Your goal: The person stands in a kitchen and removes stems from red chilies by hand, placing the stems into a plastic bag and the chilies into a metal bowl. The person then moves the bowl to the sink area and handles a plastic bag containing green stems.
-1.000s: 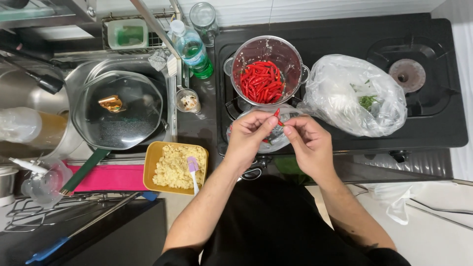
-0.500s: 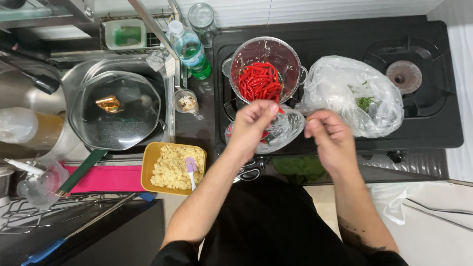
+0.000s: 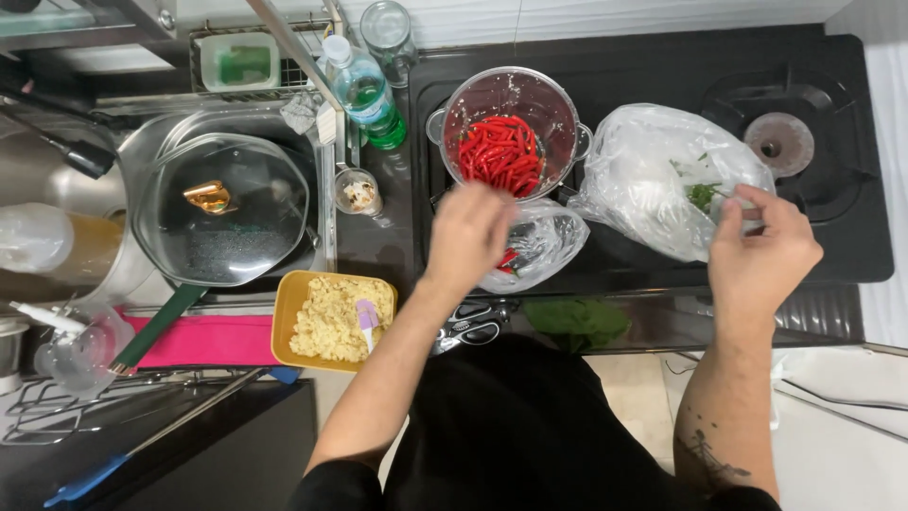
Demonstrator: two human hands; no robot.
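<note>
Here the left hand (image 3: 470, 232) hangs over the near rim of a clear bowl (image 3: 558, 104) heaped with red chillies (image 3: 499, 153), its fingers curled downward and blurred, so whether they pinch anything cannot be told. Just under that hand lies a small clear bag (image 3: 549, 241) with a few red pieces inside, resting on the black stove top (image 3: 643, 66) and touching the bowl's near side. The right hand (image 3: 761, 251) is at the right edge of a larger crumpled plastic bag (image 3: 653, 175) holding some green leaves; its thumb and fingers are drawn together in a pinch at the bag's rim, though what they grip is too small to make out. The two hands are well apart, with the big bag between them. Beside the bowl on the left stand a plastic water bottle (image 3: 364, 93) and a small glass cup (image 3: 358, 192). Further left a pan with a glass lid (image 3: 222, 213) sits in the sink area. Near the counter's front edge are a yellow tray (image 3: 284, 326) of pale chopped bits, a pair of scissors (image 3: 473, 324) and a green leaf (image 3: 577, 322).
</note>
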